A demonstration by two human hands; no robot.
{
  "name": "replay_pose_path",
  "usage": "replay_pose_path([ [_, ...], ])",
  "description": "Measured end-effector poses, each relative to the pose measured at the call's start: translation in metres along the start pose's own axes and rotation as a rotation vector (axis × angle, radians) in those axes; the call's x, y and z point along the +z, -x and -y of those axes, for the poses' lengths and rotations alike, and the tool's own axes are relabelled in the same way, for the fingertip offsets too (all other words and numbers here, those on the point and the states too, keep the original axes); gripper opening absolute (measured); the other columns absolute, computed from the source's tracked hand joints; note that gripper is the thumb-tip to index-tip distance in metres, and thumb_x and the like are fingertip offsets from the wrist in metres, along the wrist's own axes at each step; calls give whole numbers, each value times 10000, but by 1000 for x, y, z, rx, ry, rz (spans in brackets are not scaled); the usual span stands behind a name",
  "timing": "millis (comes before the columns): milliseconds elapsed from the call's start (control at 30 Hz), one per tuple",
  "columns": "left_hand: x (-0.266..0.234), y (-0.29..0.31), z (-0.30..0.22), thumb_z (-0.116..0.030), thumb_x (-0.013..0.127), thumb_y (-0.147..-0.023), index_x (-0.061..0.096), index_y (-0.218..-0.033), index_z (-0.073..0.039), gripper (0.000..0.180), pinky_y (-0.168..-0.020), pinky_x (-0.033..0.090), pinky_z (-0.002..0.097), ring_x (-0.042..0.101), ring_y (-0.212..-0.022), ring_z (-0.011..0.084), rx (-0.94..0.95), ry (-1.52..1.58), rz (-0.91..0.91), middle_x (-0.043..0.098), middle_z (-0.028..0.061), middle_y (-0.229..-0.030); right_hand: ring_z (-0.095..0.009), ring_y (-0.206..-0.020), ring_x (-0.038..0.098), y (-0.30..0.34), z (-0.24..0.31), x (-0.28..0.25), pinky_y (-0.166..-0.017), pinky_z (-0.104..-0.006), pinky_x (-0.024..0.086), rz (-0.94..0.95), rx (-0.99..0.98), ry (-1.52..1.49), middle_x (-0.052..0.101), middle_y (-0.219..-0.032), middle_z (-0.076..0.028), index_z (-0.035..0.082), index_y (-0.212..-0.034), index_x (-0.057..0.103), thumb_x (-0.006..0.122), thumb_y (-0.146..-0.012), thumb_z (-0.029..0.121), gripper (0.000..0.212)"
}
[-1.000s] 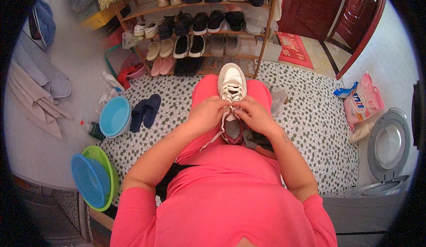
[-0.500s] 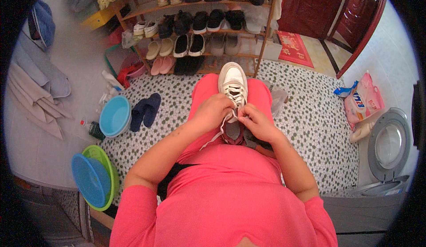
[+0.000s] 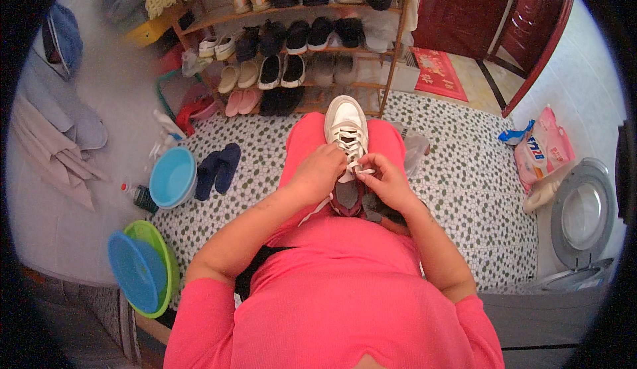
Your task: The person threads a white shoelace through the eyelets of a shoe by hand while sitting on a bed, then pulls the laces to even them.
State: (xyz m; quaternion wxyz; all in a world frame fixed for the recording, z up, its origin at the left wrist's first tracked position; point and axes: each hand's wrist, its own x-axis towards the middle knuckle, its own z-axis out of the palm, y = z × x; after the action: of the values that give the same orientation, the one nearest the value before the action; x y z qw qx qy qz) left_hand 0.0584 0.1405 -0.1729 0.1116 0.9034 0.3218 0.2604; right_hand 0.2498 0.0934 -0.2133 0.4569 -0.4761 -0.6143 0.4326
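White sneaker (image 3: 346, 116): over the pink trousers (image 3: 306, 137), toe pointing away from the body.
Left hand (image 3: 321, 171): fingers curled at the laces (image 3: 347, 137); their grip I cannot tell remotely.
Right hand (image 3: 386, 180): thumb and forefinger pinching white lace (image 3: 366, 171).

from your head, the wide fisheye looks down over your close pink shirt (image 3: 352, 289), facing the shoe rack (image 3: 215, 20) farther off.

Plain coral-pink top (image 3: 352, 296) with elbow-length sleeves (image 3: 204, 309), trousers (image 3: 304, 133) in matching pink, forearms (image 3: 249, 223) bare.
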Motion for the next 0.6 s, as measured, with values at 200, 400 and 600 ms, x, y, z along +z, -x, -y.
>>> replay_pose_path([
  [200, -2, 18, 2, -109, 562, -803, 511, -797, -14, 107, -737, 412, 381, 511, -829, 307, -135, 282, 20, 526, 147, -828, -155, -855, 556, 5, -7, -4, -750, -280, 460, -19, -8, 40, 570, -951, -63, 42, -1018, 509, 638, -798, 84, 259],
  [400, -13, 20, -13, -143, 562, -846, 520, -832, -12, 137, -676, 440, 352, 552, -759, 275, -324, 292, 68, 559, 126, -806, -235, -817, 597, 10, 16, -14, -708, -335, 462, 47, -12, 371, 601, -858, -138, 17, -961, 550, 581, -836, 153, 187],
  [600, -10, 25, -3, -167, 569, -856, 534, -860, 9, 179, -624, 449, 325, 556, -681, 191, -414, 381, 178, 573, 111, -725, -320, -754, 588, 15, 40, -36, -670, -390, 456, -89, -116, 579, 592, -795, -157, 24, -836, 625, 568, -815, 175, 163],
])
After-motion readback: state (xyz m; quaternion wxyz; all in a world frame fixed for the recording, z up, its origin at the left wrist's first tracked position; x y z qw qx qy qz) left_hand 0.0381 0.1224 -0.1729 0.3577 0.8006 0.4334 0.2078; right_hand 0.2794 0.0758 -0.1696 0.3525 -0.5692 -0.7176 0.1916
